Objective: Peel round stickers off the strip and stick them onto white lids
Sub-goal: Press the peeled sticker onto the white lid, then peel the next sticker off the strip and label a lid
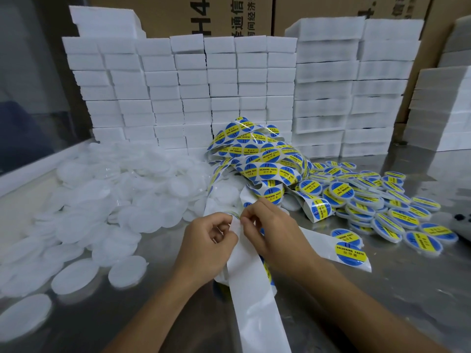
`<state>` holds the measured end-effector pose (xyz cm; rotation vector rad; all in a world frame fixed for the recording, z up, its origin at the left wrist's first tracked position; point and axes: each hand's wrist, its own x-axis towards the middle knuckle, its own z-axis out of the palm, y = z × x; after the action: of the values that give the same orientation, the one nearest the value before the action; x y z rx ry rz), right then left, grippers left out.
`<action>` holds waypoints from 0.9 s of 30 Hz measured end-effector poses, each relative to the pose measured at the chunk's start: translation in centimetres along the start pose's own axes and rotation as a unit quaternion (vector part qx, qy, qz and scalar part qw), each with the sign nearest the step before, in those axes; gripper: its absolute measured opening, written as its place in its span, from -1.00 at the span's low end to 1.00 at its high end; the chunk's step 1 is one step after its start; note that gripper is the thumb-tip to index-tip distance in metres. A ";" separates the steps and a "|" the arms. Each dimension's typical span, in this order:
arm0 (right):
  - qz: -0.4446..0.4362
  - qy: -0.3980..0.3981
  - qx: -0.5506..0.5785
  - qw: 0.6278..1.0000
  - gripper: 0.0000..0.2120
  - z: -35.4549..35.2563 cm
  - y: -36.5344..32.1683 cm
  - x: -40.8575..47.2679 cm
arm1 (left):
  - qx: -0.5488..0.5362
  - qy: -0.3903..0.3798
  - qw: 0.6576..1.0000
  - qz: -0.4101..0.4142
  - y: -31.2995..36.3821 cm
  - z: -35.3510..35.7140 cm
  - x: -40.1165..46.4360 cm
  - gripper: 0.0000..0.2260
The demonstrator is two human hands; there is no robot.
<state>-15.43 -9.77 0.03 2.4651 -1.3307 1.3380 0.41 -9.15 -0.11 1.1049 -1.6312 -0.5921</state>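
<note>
Mid-frame, left hand (206, 240) and right hand (267, 228) pinch the strip (251, 273), peeling; next, a bare lid (127, 271), lower left.

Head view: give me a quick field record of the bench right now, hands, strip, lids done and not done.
left hand: pinching the strip, fingertips beside the right hand's
right hand: pinching at the same spot; whether a sticker is lifted is hidden
sticker strip: bare white backing trails toward the camera; tangled loaded part piled behind the hands
plain white lids: large heap on the left
labelled lids: pile on the right
table: shiny metal
foam blocks: stacked along the back
</note>
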 end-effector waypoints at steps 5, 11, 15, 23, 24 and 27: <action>-0.014 -0.002 0.028 1.000 -0.92 -0.1 0.1 -0.1 | 0.009 0.002 1.000 0.012 0.0 0.0 0.1 -0.58; -0.026 0.010 0.011 1.000 -0.94 -0.2 -0.1 0.0 | -0.004 -0.005 1.000 0.019 0.0 0.0 0.1 -0.81; 0.050 0.011 0.068 0.996 -0.94 0.1 0.1 -0.1 | -0.004 -0.003 1.000 0.011 -0.2 0.0 0.1 -0.78; 0.405 0.105 0.430 0.800 -0.89 -1.0 1.1 1.2 | 0.014 0.026 1.000 -0.004 -0.9 0.0 0.2 -0.62; 0.422 0.115 0.470 0.766 -0.89 -1.2 1.1 1.3 | 0.022 0.028 0.999 -0.001 -1.0 0.0 0.2 -0.67; 0.421 0.144 0.558 0.700 -0.92 -1.7 0.8 1.5 | 0.060 0.036 0.998 0.001 -1.3 0.0 0.2 -0.71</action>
<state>-16.73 -10.61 1.82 1.6695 -2.0190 3.4175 0.85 -9.97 -1.09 1.1975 -1.6219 -0.4522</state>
